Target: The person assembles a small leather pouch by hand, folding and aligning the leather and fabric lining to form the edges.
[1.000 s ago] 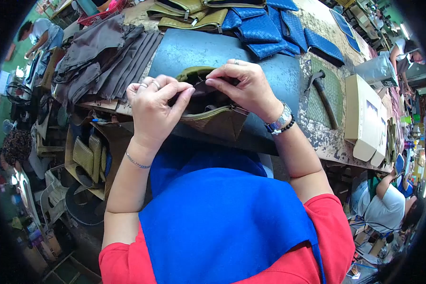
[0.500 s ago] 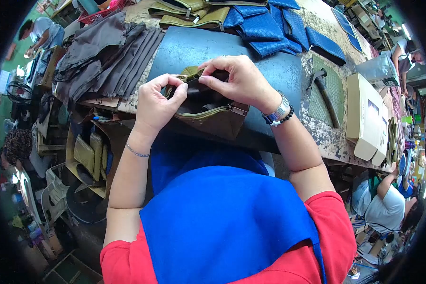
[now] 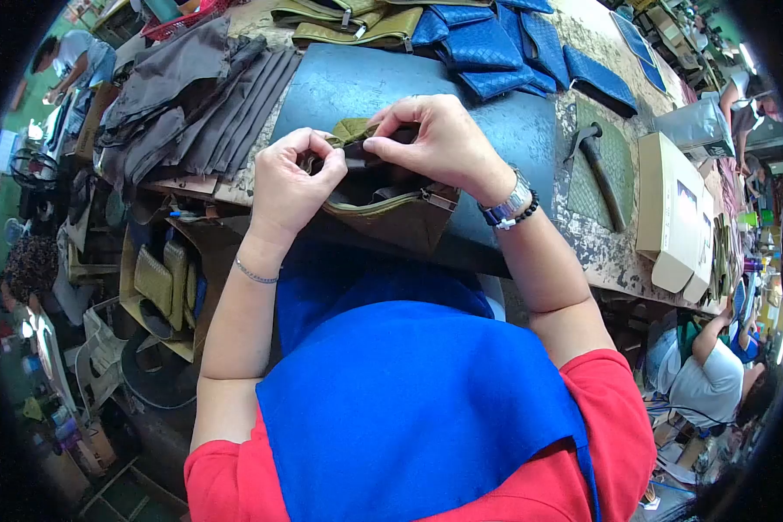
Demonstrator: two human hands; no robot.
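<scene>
olive zip pouch at the near table edge, mouth pulled open
left hand and right hand both pinch its rim by the dark lining; it looks light and floppy, best held along the firmer zip edge.

L hand now curls tighter vs 1 s ago, rings out of sight, pinching olive pouch rim. R hand sits farther up the dark mat; pouch mouth gapes wider.
</scene>
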